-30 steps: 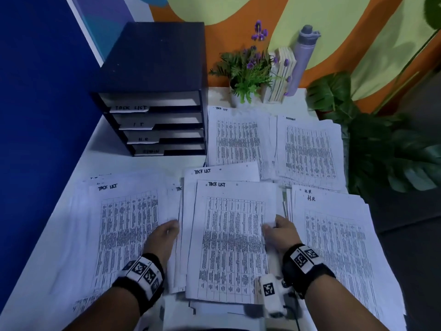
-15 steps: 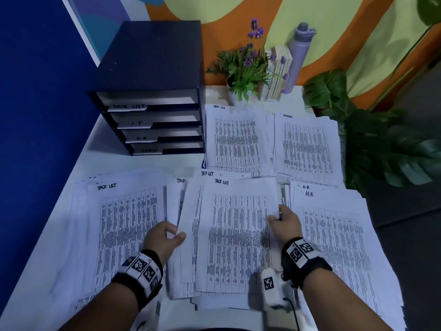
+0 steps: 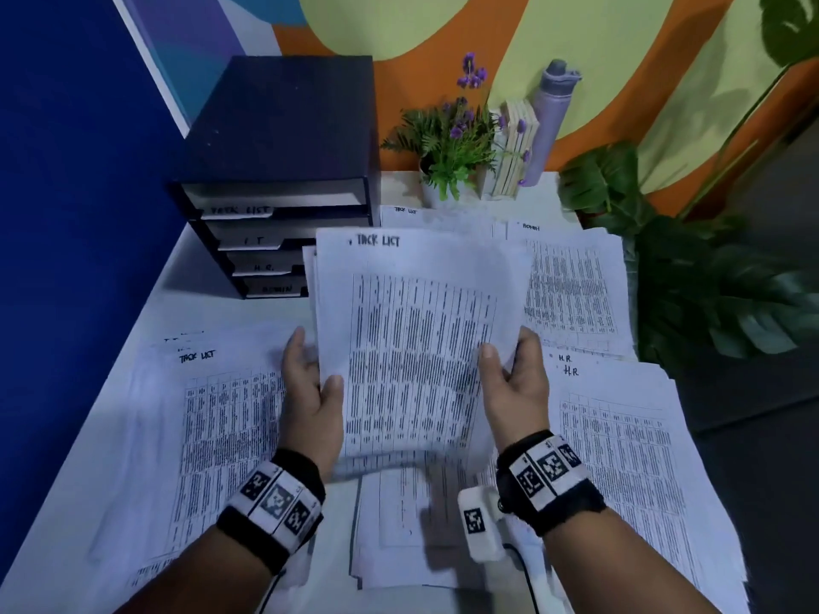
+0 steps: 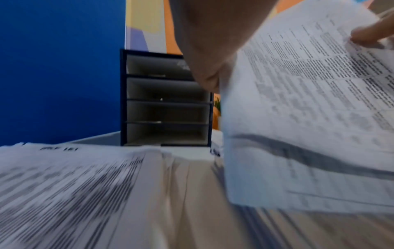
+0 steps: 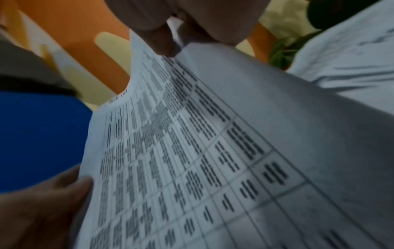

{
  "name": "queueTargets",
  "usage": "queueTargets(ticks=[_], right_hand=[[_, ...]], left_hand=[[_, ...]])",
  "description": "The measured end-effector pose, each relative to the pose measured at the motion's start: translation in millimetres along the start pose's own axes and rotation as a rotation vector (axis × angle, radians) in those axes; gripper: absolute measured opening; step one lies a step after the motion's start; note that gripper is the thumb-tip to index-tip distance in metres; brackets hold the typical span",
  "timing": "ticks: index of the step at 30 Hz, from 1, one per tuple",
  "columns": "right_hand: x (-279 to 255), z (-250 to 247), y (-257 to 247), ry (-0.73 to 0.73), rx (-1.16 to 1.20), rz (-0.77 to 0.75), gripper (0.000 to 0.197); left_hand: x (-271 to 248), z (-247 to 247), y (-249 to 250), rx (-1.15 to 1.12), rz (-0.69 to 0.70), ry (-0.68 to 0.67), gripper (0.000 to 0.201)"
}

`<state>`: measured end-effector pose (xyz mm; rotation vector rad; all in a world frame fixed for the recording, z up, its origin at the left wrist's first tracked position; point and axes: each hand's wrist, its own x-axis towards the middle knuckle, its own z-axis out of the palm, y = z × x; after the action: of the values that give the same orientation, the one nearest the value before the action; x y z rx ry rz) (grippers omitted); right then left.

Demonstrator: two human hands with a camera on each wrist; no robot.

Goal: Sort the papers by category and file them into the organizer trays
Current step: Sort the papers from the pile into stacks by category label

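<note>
Both hands hold the white printed sheaf headed "TACK LIST" (image 3: 416, 347) above the surface: left hand (image 3: 312, 392) and right hand (image 3: 516, 387) pinch its side edges. The filing step seems begun; next, carry it toward eleven o'clock into the dark blue organizer's (image 3: 283, 139) top tray (image 3: 274, 199).

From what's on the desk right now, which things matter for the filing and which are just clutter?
For the job:
held TASK LIST stack, gripped by left hand and right hand
organizer
TASK LIST pile
H.R. pile
ADMIN pile

Just lying about:
flower pot
books
bottle
leafy plant
</note>
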<state>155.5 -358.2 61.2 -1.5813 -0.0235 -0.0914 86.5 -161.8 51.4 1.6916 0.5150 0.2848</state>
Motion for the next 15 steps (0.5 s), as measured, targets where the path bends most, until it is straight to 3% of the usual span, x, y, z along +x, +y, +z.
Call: queueTargets(ticks=[3, 5, 8, 11, 13, 15], right_hand=[[-8, 1, -10, -0.034, -0.004, -0.112, 0.033], [-18, -1, 2, -0.081, -0.084, -0.104, 0.034], [-33, -10, 39, -0.220, -0.314, 0.026, 0.046], [-37, -20, 63, -0.357, -0.548, 0.197, 0.055], [-29, -24, 64, -0.323, -0.535, 0.284, 0.046], [-15, -27, 51, -0.204, -0.375, 0.385, 0.039]], left_hand=[[1, 3, 9, -0.025, 0.129, 0.039, 0.063], [-3, 7, 6, 0.017, 0.116, 0.044, 0.057], [-13, 11, -9, 0.111, -0.032, 0.012, 0.048], [-14, 11, -24, 0.180, -0.089, -0.010, 0.034], [-7, 11, -28, 0.196, -0.116, 0.018, 0.031], [5, 10, -31, 0.158, -0.102, 0.043, 0.035]])
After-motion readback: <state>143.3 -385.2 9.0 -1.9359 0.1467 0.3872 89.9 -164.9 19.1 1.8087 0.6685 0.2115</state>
